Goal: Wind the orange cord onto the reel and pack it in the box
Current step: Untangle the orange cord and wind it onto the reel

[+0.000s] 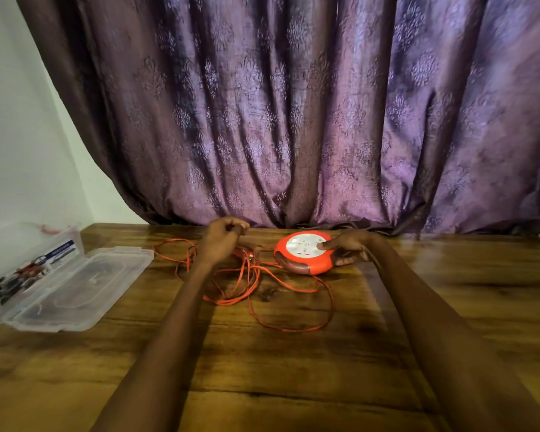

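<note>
A round orange reel (304, 252) with a white socket face lies flat on the wooden table near the curtain. My right hand (348, 247) grips its right side, thumb on the white face. The orange cord (256, 285) lies in loose tangled loops on the table left of and in front of the reel. My left hand (220, 241) is closed just left of the reel, above the tangle, fingers pinched as if on a strand; the strand inside is hard to make out. A clear plastic box (28, 272) lies open at the far left, its lid (78, 288) flat on the table.
A wooden table (293, 369) fills the foreground. A heavy purple curtain (293, 120) hangs right behind the reel and touches the table's back edge. A white wall (19, 135) is at the left, behind the box.
</note>
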